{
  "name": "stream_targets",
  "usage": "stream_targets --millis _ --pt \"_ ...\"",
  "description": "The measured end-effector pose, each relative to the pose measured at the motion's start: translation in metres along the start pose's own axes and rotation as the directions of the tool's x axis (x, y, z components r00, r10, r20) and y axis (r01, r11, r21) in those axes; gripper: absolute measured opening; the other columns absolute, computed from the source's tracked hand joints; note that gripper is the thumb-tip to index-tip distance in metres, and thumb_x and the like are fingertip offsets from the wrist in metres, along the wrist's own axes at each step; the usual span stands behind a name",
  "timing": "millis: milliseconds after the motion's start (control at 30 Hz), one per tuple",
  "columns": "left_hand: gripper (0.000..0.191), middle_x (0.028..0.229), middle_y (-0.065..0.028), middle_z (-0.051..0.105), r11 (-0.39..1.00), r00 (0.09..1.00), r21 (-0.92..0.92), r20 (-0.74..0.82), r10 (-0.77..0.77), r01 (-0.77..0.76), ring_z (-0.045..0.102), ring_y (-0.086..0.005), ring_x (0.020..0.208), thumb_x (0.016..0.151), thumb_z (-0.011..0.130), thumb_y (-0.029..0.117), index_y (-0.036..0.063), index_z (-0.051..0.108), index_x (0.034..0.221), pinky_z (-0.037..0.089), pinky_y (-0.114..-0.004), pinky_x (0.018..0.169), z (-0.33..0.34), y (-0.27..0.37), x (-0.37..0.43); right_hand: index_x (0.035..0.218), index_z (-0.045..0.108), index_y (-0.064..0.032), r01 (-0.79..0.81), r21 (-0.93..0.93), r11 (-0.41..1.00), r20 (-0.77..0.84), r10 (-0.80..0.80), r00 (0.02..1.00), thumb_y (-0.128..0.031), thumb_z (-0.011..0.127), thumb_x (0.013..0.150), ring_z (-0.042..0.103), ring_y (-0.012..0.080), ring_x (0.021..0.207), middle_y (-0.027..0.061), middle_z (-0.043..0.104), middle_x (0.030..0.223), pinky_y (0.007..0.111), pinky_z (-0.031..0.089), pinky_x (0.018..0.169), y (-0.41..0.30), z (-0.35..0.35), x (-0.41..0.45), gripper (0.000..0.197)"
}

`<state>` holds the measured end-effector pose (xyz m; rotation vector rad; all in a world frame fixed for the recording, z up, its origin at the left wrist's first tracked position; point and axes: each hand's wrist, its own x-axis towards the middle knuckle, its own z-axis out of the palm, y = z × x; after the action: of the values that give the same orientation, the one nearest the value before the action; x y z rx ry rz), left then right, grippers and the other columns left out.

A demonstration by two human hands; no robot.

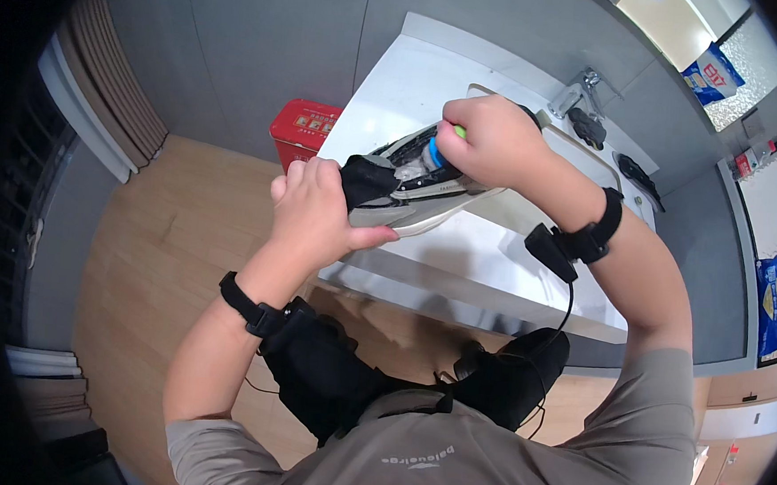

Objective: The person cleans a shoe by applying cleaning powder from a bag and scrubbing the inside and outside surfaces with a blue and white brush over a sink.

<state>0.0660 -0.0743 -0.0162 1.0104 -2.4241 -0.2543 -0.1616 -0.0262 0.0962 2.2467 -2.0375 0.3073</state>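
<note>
A grey and black shoe (424, 198) with a pale sole is held above the front of the white counter. My left hand (317, 205) grips its heel end, thumb along the sole's side. My right hand (495, 139) is closed around a brush-like tool (436, 153) with blue and green parts, its lower end inside the shoe opening. Whitish foam or bristles show there; the tool's grip is mostly hidden by my fingers.
Behind my right hand is a sink basin (584, 154) with a metal faucet (592, 78). A dark wet item (587, 128) and a black insole-like piece (638, 180) lie on the rim side. A red bin (302, 130) stands left of the counter (388, 89).
</note>
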Motion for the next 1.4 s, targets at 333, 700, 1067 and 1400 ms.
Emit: stream_targets --millis 333,700,1067,1400 --pt "0.105 0.108 -0.0174 0.058 1.000 0.998 0.006 0.063 0.021 -0.021 0.051 -0.0335 0.106 0.050 0.083 0.071 -0.0061 0.053 0.115 0.034 -0.045 0.093 -0.007 0.000 0.000 0.071 0.059 -0.0004 -0.134 0.724 0.677 -0.069 0.264 0.962 -0.024 0.053 0.090 0.050 0.0146 0.056 0.0049 0.054 0.063 0.032 0.042 0.053 0.068 -0.012 -0.008 0.030" --pt "0.104 0.104 -0.0153 0.058 0.991 0.999 0.136 0.032 0.014 -0.018 0.051 -0.0327 0.102 0.049 0.080 0.073 -0.0044 0.055 0.113 0.036 -0.045 0.094 -0.018 0.010 0.002 0.074 0.053 -0.0008 0.313 0.950 0.006 -0.298 0.324 0.898 -0.021 0.043 0.093 0.049 0.0157 0.059 0.0077 0.054 0.070 0.029 0.041 0.056 0.109 -0.006 -0.051 0.030" --pt "0.108 0.111 -0.0174 0.060 0.987 0.997 0.149 0.066 0.048 -0.058 0.051 -0.0352 0.109 0.049 0.078 0.076 -0.0047 0.054 0.116 0.035 -0.047 0.098 -0.017 0.007 0.012 0.121 0.062 -0.0010 0.606 0.631 -0.485 -0.173 0.673 0.719 -0.039 0.038 0.089 0.059 0.0346 0.118 0.0163 0.064 0.125 0.048 0.045 0.105 0.100 -0.043 -0.103 0.055" --pt "0.100 0.126 -0.0185 0.058 0.984 0.988 0.150 0.137 0.078 -0.098 0.048 -0.0376 0.124 0.054 0.090 0.054 0.0040 0.050 0.132 0.031 -0.047 0.106 -0.033 0.006 0.025 0.126 0.060 -0.0033 0.544 0.539 -0.643 -0.313 0.447 0.838 -0.049 0.035 0.093 0.060 0.0376 0.117 0.0178 0.064 0.126 0.053 0.046 0.104 0.117 -0.018 -0.199 0.062"
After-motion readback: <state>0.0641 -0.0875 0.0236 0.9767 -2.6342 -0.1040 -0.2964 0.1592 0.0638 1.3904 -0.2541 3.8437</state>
